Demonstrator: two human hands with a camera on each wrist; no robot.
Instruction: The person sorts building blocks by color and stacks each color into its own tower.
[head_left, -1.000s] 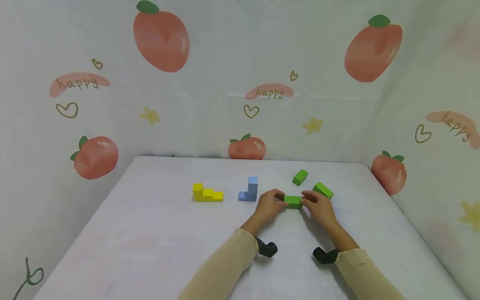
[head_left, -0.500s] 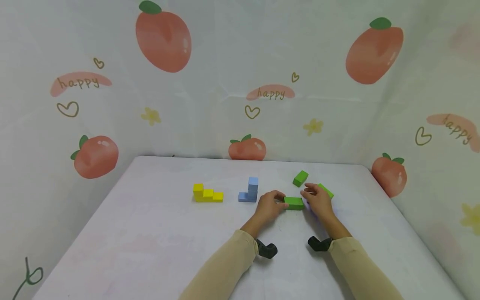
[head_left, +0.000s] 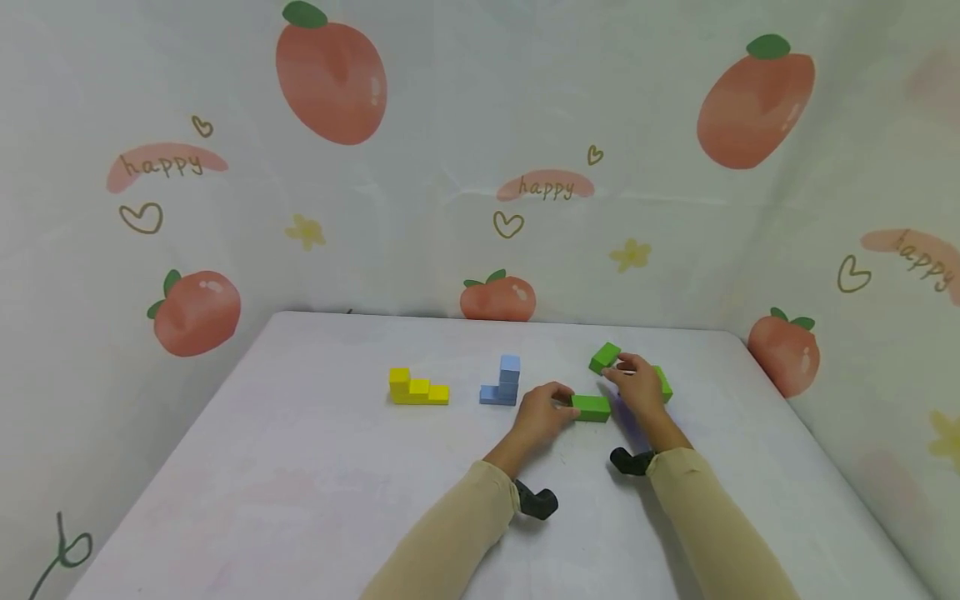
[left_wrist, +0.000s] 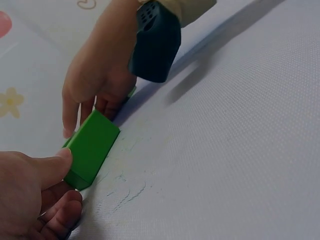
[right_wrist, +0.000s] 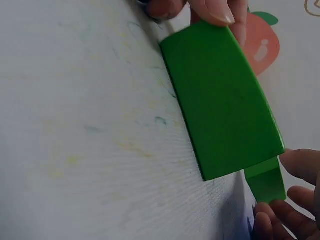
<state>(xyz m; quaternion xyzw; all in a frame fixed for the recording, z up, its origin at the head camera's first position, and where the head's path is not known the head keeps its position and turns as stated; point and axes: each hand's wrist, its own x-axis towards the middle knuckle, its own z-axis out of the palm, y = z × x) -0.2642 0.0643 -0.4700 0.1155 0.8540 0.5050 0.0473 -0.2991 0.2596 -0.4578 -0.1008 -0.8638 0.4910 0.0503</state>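
Note:
In the head view my left hand pinches the left end of a green block lying on the table. The left wrist view shows the thumb on its edge with the other fingers curled below. My right hand is at a second green block, farther back, its thumb and fingertips at the block's near right end. In the right wrist view that block sits between thumb and fingers. A third green block lies partly hidden behind the right hand.
Left of the hands stand an L-shaped stack of blue blocks and a stepped yellow group of blocks. The white table meets a printed cloth backdrop at its back edge. Dark devices sit on both wrists.
My right hand has left the right end of the near green block and reached back to the far one. The left hand keeps its pinch in place. The view shifted slightly.

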